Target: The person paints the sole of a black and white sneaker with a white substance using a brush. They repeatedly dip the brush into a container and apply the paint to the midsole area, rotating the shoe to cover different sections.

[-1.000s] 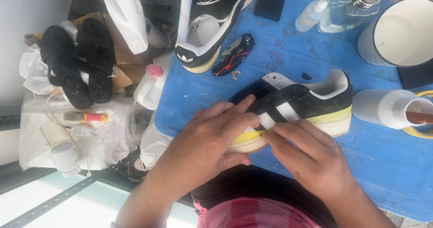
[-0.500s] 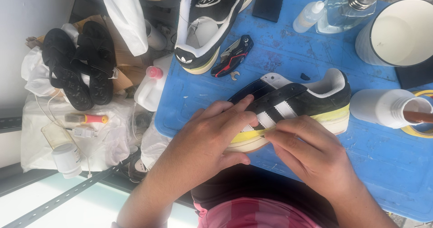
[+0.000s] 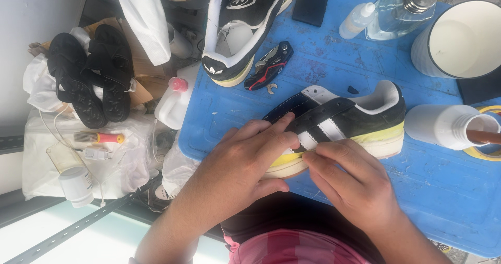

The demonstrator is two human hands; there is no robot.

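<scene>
Blue table (image 3: 334,76): black striped sneaker (image 3: 355,119) under left hand (image 3: 245,162) and right hand (image 3: 355,185), fingers pressed together on its side.

Blue table (image 3: 323,71) carries two sneakers (image 3: 355,120) (image 3: 245,18), bottles (image 3: 443,125), pliers (image 3: 269,65), bucket (image 3: 459,39).

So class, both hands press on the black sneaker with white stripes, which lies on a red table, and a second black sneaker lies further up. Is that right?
Not quite: the table is blue, not red, as the head view shows. Both the left hand and right hand do press on the striped sneaker, and the second sneaker lies further up.
</scene>
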